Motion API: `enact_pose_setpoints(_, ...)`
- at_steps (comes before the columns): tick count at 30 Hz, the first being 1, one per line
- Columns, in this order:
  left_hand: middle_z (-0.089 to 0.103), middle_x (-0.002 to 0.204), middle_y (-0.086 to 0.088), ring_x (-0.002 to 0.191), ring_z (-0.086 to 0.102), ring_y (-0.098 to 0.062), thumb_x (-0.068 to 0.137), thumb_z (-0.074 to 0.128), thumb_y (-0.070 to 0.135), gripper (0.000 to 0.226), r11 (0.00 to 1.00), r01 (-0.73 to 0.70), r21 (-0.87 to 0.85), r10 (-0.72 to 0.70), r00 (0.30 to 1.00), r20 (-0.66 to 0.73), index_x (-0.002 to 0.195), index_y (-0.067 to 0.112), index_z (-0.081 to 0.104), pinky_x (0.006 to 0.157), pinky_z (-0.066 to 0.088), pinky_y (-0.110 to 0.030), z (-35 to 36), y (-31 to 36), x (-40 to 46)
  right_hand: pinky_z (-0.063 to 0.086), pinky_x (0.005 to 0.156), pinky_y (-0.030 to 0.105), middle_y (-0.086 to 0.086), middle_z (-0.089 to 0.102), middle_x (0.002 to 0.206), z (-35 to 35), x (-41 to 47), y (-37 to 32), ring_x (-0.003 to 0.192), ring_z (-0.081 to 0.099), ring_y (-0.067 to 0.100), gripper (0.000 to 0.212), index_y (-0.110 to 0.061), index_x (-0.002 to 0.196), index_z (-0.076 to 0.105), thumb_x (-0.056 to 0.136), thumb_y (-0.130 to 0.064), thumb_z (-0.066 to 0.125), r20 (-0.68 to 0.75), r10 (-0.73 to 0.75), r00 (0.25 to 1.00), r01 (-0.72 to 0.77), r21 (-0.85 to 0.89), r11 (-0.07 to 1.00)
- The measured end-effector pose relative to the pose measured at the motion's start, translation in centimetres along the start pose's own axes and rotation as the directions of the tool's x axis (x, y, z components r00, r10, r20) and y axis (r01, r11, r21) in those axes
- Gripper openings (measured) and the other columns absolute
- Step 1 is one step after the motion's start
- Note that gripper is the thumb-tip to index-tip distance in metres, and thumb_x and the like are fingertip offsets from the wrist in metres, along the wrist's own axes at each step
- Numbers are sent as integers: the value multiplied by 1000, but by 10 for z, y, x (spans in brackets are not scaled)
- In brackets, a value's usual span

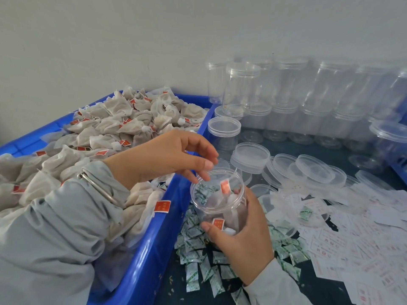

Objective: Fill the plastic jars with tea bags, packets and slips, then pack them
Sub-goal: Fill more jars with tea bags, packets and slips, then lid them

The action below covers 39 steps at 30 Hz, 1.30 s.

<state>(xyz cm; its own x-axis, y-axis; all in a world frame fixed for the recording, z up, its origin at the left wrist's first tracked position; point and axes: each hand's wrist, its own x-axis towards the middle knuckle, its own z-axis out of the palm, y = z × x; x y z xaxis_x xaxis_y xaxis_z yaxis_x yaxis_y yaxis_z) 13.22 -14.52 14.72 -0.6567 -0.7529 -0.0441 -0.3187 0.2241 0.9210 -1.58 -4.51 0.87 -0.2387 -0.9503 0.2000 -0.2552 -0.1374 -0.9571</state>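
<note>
So the clear round plastic jar (218,199), lower middle of frame, is gripped by the right hand (244,236); the left hand (176,155) hovers loose-fingered above. Remaining pale tea bags (123,126) are best dropped tags-in, jar kept upright.

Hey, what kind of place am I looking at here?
Probably a small hand-packing workshop for tea: a blue bin heaped with tea bags, rows of empty jars, and loose packets and slips on the table.

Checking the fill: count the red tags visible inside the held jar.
2. One red tag hangs near the mouth of the jar; the other lies lower, beside the thumb of the right hand. Others may be hidden among the bags.
</note>
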Motion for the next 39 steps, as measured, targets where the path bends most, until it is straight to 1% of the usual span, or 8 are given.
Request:
enact_pose_setpoints(5, 73, 92, -4, 80, 71, -19, 75, 70, 11, 12, 996, -38, -78, 33, 997, -69, 87, 14, 68, 65, 55, -21, -2, -2, 2, 50, 96, 40, 1, 51, 132, 2, 0, 2, 121, 54, 18, 104, -27, 138, 39, 47, -47, 84, 24, 13, 1000, -15, 83, 996)
enact_pose_setpoints(10, 72, 74, 8, 69, 67, -1, 83, 68, 13, 12, 982, 35, 185, 50, 899, -435, 80, 25, 69, 58, 50, -9, -23, -15, 12, 51, 96, 39, -3, 51, 133, 2, 0, 5, 121, 55, 16, 106, -33, 138, 37, 45, -51, 84, 38, 18, 999, -22, 87, 996)
enact_pose_setpoints(13, 65, 73, 18, 68, 60, 3, 83, 66, 15, 19, 880, 193, 434, 107, 810, -577, 76, 32, 64, 58, 40, -11, -49, -34, 17, 53, 94, 38, -2, 50, 134, 3, 1, 6, 121, 55, 17, 105, -33, 138, 37, 45, -49, 85, 42, 25, 999, -29, 107, 994)
enact_pose_setpoints(16, 67, 97, 7, 84, 59, -11, 86, 57, 11, 19, 677, 377, 633, 42, 838, -544, 97, 23, 68, 71, 41, -19, -64, -59, 21, 50, 97, 37, -3, 50, 134, 2, 0, 7, 123, 53, 16, 105, -33, 138, 37, 47, -52, 85, 41, 15, 999, -17, 65, 998)
enact_pose_setpoints(19, 60, 123, -4, 104, 58, -20, 88, 54, 12, 34, 426, 455, 782, -160, 889, -430, 121, 18, 61, 85, 43, -28, -65, -80, 23, 49, 99, 39, -5, 49, 134, 1, -1, 7, 123, 52, 14, 106, -35, 138, 36, 46, -57, 82, 30, 19, 999, -20, 32, 999)
enact_pose_setpoints(23, 52, 135, -6, 121, 50, -21, 96, 47, 19, 39, 238, 499, 834, -351, 844, -405, 134, 16, 49, 95, 38, -28, -60, -90, 26, 47, 100, 40, -5, 50, 133, 1, -1, 7, 123, 52, 15, 105, -35, 138, 35, 46, -59, 82, 34, 13, 999, -13, 14, 1000)
enact_pose_setpoints(35, 59, 126, -8, 111, 56, -23, 98, 43, 26, 34, 180, 575, 798, -428, 776, -463, 126, 12, 54, 93, 44, -31, -58, -102, 39, 49, 98, 40, -5, 50, 134, 0, 0, 7, 122, 52, 14, 107, -37, 139, 34, 45, -58, 82, 49, 28, 998, -30, 32, 999)
enact_pose_setpoints(39, 63, 112, -7, 100, 58, -22, 92, 53, 26, 29, 199, 559, 805, -422, 790, -445, 115, 11, 61, 80, 43, -26, -59, -99, 36, 51, 97, 38, -5, 50, 133, -1, 0, 5, 122, 53, 13, 106, -35, 139, 35, 45, -56, 82, 49, 28, 998, -30, 46, 998)
